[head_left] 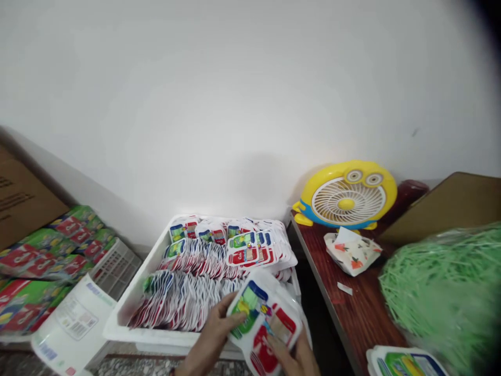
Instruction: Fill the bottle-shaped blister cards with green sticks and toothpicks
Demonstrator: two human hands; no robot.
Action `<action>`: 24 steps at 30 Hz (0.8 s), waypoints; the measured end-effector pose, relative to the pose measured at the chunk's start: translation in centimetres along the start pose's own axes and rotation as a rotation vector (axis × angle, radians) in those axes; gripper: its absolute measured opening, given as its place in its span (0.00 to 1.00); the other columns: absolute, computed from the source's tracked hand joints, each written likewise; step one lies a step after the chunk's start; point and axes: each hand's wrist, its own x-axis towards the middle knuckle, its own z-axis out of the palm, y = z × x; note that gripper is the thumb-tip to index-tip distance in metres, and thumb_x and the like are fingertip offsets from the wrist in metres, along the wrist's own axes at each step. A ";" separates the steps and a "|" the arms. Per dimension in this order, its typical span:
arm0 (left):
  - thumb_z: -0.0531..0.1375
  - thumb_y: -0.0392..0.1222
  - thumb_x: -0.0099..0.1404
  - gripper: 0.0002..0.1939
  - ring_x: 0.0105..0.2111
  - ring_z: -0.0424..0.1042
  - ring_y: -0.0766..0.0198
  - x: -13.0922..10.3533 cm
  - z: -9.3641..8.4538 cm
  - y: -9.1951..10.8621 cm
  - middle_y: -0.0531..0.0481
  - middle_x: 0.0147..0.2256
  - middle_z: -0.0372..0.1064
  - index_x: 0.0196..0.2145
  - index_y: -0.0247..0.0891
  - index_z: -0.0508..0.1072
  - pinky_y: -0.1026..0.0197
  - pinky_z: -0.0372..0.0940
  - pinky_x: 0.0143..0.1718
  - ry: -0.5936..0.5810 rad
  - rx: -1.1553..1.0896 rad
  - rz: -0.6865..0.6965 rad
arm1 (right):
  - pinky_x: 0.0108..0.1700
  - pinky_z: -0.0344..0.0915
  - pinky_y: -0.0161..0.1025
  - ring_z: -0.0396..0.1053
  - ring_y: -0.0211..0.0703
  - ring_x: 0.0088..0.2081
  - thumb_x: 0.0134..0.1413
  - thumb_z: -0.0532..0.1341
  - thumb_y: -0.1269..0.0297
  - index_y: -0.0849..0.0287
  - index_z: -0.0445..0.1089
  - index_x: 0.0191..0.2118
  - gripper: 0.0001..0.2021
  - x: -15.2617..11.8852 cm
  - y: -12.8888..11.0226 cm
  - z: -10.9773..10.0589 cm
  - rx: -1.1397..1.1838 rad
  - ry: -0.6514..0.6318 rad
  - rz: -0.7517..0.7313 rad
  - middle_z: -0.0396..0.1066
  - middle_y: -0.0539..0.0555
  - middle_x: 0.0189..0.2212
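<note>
Between both hands is a small stack of flat white-edged packets (258, 308) with blue, green and red printing. My left hand (213, 334) pinches its left edge, the thumb lying on the green part. At the lower right, my right hand (295, 360) grips the same stack, with fingers across the red part. Just beyond the hands stands a white foam box (123, 318), filled with rows of similar packets (195, 258) packed on edge. More packets (245, 248) lie flat on top toward the box's back and right. The undersides of the held packets are hidden.
Left of the box are a white plastic basket (121, 266), green-and-red packs (35, 266) and a cardboard box (23, 198). On the dark red table (313, 261) at right stand a yellow fan (348, 196), a tissue pack (352, 253) and a bag of green shreds (450, 292).
</note>
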 end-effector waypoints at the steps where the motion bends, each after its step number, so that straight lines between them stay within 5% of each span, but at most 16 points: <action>1: 0.71 0.40 0.49 0.23 0.30 0.79 0.53 1.0 -0.6 1.3 0.47 0.34 0.80 0.44 0.38 0.74 0.56 0.72 0.34 0.001 0.033 0.011 | 0.41 0.72 0.50 0.73 0.62 0.44 0.40 0.67 0.50 0.51 0.66 0.54 0.32 1.1 -0.6 0.9 0.050 -0.014 0.026 0.76 0.58 0.40; 7: 0.69 0.46 0.52 0.24 0.31 0.78 0.55 8.0 -3.3 7.8 0.46 0.34 0.80 0.45 0.35 0.73 0.57 0.71 0.36 0.008 0.233 0.128 | 0.32 0.71 0.46 0.73 0.60 0.43 0.36 0.68 0.51 0.56 0.58 0.53 0.36 7.1 -4.2 7.2 0.282 -0.195 0.169 0.72 0.60 0.45; 13: 0.69 0.49 0.50 0.25 0.34 0.77 0.53 13.3 -3.4 11.9 0.47 0.34 0.79 0.44 0.33 0.74 0.56 0.69 0.38 -0.039 0.388 0.172 | 0.34 0.70 0.44 0.72 0.54 0.43 0.39 0.66 0.49 0.52 0.53 0.55 0.36 11.1 -3.9 10.7 0.354 -0.246 0.274 0.69 0.58 0.49; 19: 0.70 0.46 0.48 0.24 0.39 0.75 0.50 16.8 -3.4 12.6 0.46 0.36 0.79 0.42 0.34 0.76 0.58 0.67 0.40 -0.017 0.556 0.202 | 0.35 0.69 0.44 0.71 0.53 0.43 0.34 0.67 0.46 0.51 0.54 0.53 0.39 13.0 -2.7 10.6 0.298 -0.306 0.337 0.65 0.58 0.53; 24: 0.68 0.48 0.51 0.23 0.39 0.75 0.51 17.4 -3.6 11.7 0.45 0.38 0.79 0.43 0.34 0.76 0.58 0.67 0.38 0.008 0.638 0.247 | 0.35 0.68 0.44 0.68 0.53 0.47 0.33 0.67 0.47 0.48 0.56 0.53 0.38 12.5 -1.7 9.5 0.269 -0.358 0.248 0.59 0.57 0.58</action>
